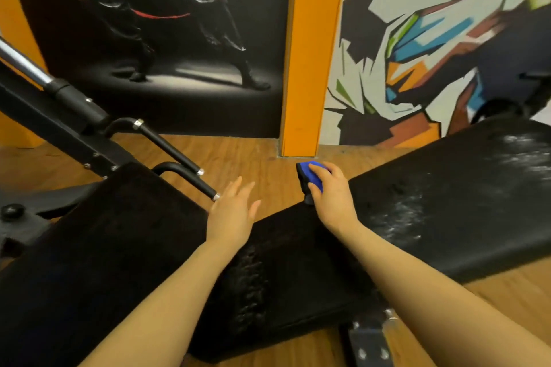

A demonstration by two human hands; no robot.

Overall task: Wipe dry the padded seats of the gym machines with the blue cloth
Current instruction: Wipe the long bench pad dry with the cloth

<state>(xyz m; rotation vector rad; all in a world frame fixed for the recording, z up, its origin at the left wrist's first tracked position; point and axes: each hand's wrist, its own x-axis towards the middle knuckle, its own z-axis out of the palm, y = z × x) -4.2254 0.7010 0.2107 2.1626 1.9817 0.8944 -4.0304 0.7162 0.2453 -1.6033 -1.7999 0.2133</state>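
My right hand [332,192] grips a folded blue cloth [313,174] with a dark underside at the far edge of the middle black padded seat [298,271]. A wet streak shows on that seat's lower left part. My left hand [234,211] hovers with fingers spread over the gap between this seat and the black pad at the left [98,247]. A long black bench pad [447,205] lies to the right, with whitish wet patches on its surface.
Black machine handles with chrome caps [182,161] and a slanted frame with a chrome bar [26,65] stand at the left. An orange pillar [310,53] and painted walls rise behind. Wood floor [247,155] lies between. A metal bracket [369,343] sits at the bottom.
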